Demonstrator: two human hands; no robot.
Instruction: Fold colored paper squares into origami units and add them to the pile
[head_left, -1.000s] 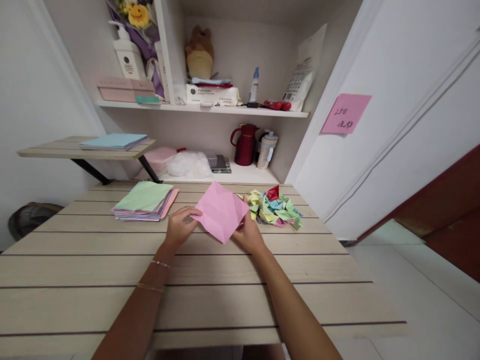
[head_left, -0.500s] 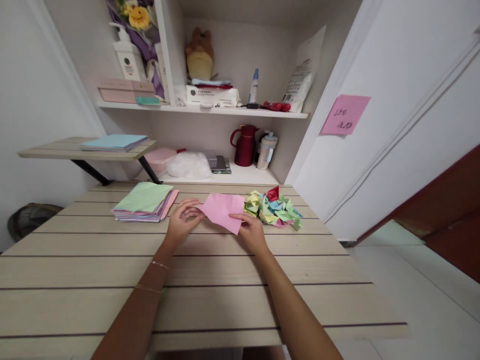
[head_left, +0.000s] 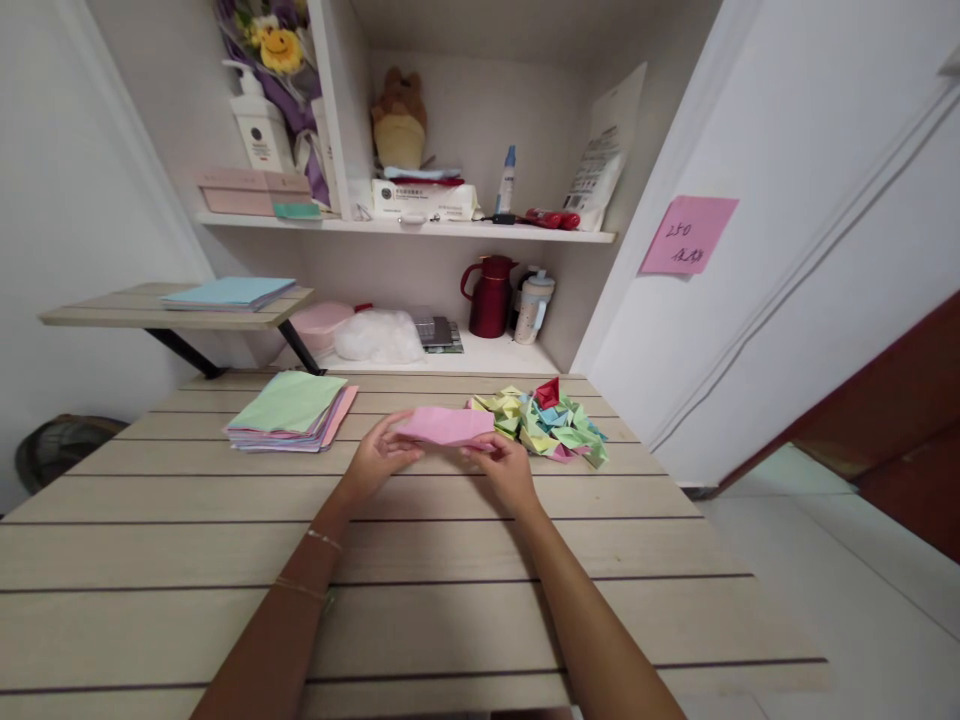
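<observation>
A pink sheet of paper (head_left: 448, 425) is held up between both hands above the slatted table, its visible face now a low, wide strip. My left hand (head_left: 382, 455) is closed on the paper's left end. At the right end, my right hand (head_left: 504, 465) pinches the paper's near edge between thumb and fingers. Just beyond the right hand lies a heap of folded paper pieces (head_left: 547, 420) in yellow, green, blue, pink and red. To the left sits a stack of coloured paper sheets (head_left: 289, 410), a green one on top.
On a small raised shelf (head_left: 112, 305) at the left lies blue paper (head_left: 232, 292). Behind the table (head_left: 420, 620), a cabinet holds a dark red jug (head_left: 491, 297), a pale bottle (head_left: 533, 307) and a plastic bag (head_left: 379, 336). A pink note (head_left: 688, 235) hangs on the right.
The pink paper has gone from a spread, open sheet to a narrow strip in view. My left hand has moved right and taken hold of its left end.
</observation>
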